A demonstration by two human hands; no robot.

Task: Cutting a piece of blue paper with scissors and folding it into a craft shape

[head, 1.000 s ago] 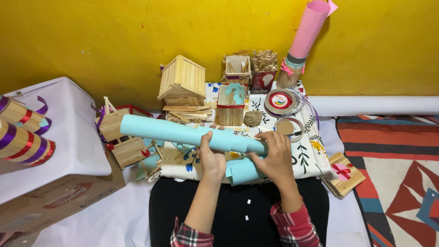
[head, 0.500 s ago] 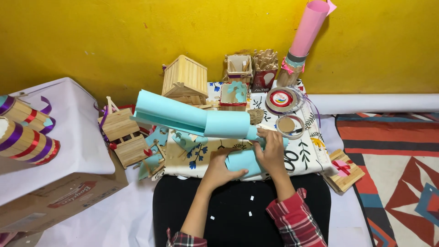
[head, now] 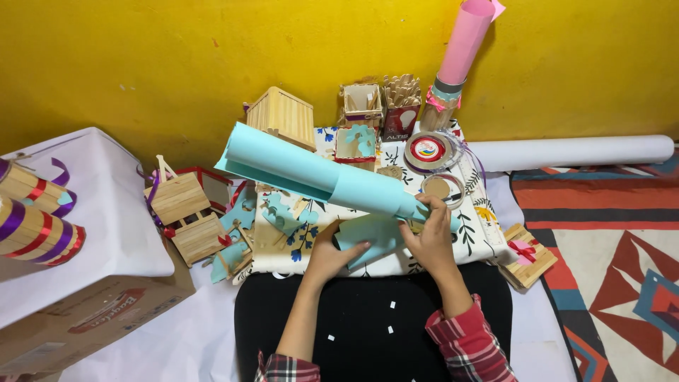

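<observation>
The right hand (head: 430, 240) is gripping one end of the rolled light-blue paper sheet (head: 318, 177), fingers closed around it; the left hand (head: 331, 256) is pressing a light-blue paper piece (head: 371, 237), seemingly flat and open.

The scene is seen from one camera only — worn on the head, pointed down and forward, close above the lap, with the yellow wall (head: 141, 56) ahead.

a yellow wall (head: 141, 56) rises behind a patterned red rug (head: 601, 233).
</observation>
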